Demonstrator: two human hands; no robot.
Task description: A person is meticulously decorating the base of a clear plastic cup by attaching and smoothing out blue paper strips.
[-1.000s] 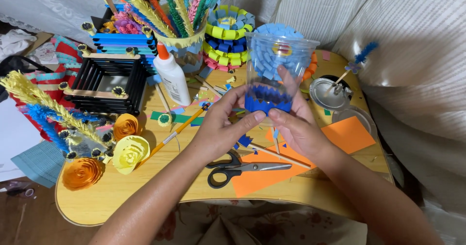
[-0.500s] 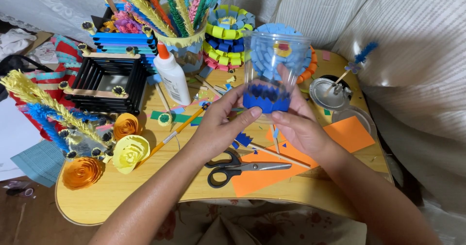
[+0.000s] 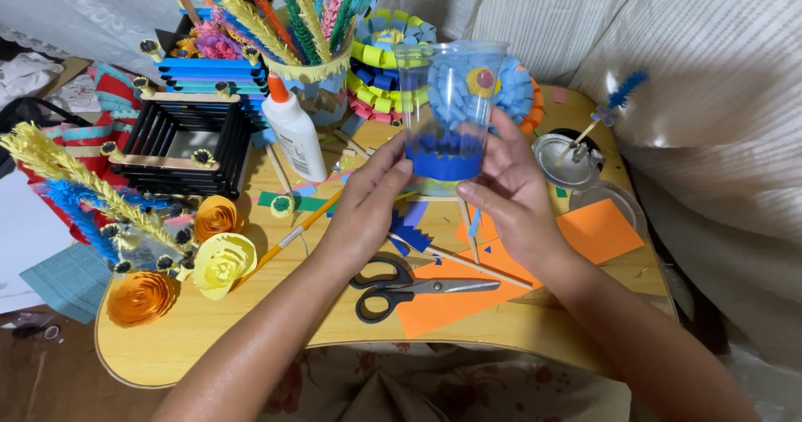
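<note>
Above the middle of the tabletop [image 3: 209, 347], I hold a clear plastic cup [image 3: 447, 109] upright between both hands, a jagged blue paper band [image 3: 444, 161] wrapped around its lower part. My left hand [image 3: 368, 209] presses its fingertips to the band's left side, while my right hand [image 3: 510, 190] wraps around the cup from behind and the right. Black scissors [image 3: 409, 288] lie on orange paper [image 3: 455, 297] near the front edge, a glue bottle [image 3: 292, 129] stands toward the back, and paper roses [image 3: 219, 259] sit near the left edge.
</note>
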